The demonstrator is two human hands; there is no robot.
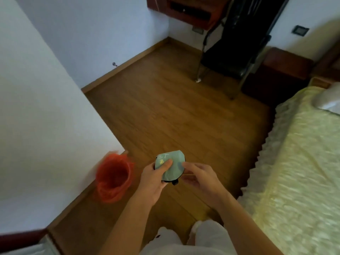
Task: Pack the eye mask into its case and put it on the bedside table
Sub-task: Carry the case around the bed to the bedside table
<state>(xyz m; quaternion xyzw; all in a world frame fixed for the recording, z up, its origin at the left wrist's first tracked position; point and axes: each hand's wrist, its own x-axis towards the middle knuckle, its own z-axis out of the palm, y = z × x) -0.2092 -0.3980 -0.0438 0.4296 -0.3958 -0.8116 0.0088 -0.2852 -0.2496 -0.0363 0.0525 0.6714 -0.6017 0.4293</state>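
Observation:
A pale green fabric piece with a small yellow print (170, 165), the eye mask or its case, is held above the wooden floor in front of me. My left hand (153, 178) grips its left side, thumb pressed on top. My right hand (198, 178) touches its right edge with the fingertips; whether it grips is unclear. A black strap or tab (175, 182) hangs below the fabric. The dark wooden bedside table (283, 70) stands far off at the upper right, beside the bed.
A bin lined with an orange bag (114, 178) stands by the white wall on the left. The bed with a light yellow cover (298, 162) fills the right side. A black chair (231, 57) stands ahead near the bedside table.

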